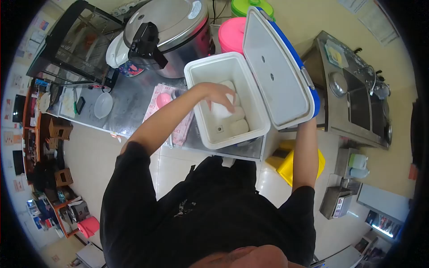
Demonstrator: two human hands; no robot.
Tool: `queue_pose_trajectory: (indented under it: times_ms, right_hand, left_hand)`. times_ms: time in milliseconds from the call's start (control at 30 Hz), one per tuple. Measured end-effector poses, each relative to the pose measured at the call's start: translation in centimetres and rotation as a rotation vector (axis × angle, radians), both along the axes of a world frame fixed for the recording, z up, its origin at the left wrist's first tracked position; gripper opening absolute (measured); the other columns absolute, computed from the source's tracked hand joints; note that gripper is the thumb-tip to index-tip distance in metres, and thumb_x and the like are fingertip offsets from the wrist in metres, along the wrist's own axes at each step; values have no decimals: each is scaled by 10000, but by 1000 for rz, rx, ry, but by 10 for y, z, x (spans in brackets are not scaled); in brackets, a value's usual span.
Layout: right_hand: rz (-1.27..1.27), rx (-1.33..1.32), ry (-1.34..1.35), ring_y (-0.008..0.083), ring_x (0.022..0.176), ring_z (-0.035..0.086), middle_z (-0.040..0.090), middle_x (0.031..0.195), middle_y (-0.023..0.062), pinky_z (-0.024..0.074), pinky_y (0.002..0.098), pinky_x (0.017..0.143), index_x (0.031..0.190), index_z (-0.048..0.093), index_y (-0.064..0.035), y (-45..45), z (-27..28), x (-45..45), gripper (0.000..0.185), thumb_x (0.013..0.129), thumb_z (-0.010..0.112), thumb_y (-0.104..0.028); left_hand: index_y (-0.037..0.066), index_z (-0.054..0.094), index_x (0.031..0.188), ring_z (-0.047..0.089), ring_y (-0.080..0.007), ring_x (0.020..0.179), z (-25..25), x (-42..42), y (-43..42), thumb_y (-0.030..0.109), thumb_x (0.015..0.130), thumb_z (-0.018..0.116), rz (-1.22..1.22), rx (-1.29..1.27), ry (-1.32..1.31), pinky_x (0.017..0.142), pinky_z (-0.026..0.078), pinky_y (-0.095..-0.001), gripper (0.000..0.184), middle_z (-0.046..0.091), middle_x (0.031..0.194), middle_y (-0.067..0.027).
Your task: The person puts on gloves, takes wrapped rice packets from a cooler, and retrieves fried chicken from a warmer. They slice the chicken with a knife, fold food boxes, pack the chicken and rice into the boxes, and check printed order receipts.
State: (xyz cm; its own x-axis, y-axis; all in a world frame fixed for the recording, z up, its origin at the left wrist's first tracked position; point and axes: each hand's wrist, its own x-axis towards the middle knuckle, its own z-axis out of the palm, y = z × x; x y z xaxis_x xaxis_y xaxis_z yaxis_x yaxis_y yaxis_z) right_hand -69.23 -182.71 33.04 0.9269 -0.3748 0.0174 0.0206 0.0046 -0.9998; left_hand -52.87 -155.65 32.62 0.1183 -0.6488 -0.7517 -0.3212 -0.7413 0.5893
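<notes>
Black shirt [214, 214] nearest, left hand [219, 94] grips bundle [221, 111] below cooler's open rim [241, 138].

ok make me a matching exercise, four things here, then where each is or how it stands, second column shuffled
1 left hand
2 blue-edged lid
3 big metal cooker
4 yellow bin

a on the floor
b raised, to the right of the opening
c inside the white box
d on the metal counter

Pairs: 1-c, 2-b, 3-d, 4-a
</notes>
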Motion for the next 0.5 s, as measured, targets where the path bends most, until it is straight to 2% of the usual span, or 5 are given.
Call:
queue_pose_trajectory:
  times_ms: [67, 133, 200, 233, 500]
  right_hand:
    - [-9, 83, -36, 200, 1117, 593, 630, 1224, 156, 444, 321, 986, 1337, 516, 26, -10, -6, -3, 467, 902, 589, -128]
    - [-8, 159, -67, 202, 1121, 590, 627, 1226, 157, 442, 323, 989, 1338, 511, 28, -19, -14, -6, 469, 899, 589, -117]
    - [3, 236, -77, 204, 1124, 588, 624, 1228, 158, 441, 324, 991, 1339, 505, 30, -25, -25, -9, 470, 897, 588, -107]
    - [11, 264, -79, 205, 1126, 586, 622, 1229, 159, 440, 325, 992, 1340, 503, 31, -28, -30, -7, 471, 896, 588, -101]
    - [94, 373, -68, 214, 1139, 575, 610, 1238, 163, 433, 331, 1002, 1344, 483, 39, -48, -36, 8, 480, 886, 588, -59]
  left_hand:
    - [168, 621, 1199, 570, -287, 1141, -93, 39, -20, 367, 710, 839, -309, 159, 61, 869, 551, -438, 571, 532, 1275, -123]
    - [177, 616, 1229, 581, -309, 1123, -120, 76, -40, 384, 711, 840, -318, 306, 70, 811, 582, -456, 601, 525, 1294, -131]
    - [188, 609, 1256, 595, -321, 1100, -127, 85, -33, 368, 730, 833, -43, 463, 84, 768, 596, -456, 600, 527, 1298, -127]
    - [191, 610, 1254, 599, -318, 1089, -126, 88, -30, 365, 732, 833, -20, 449, 80, 767, 597, -451, 593, 530, 1292, -125]
    - [165, 602, 1244, 613, -307, 1046, -117, 94, -20, 345, 723, 829, -68, 337, -116, 755, 600, -448, 596, 573, 1210, -121]
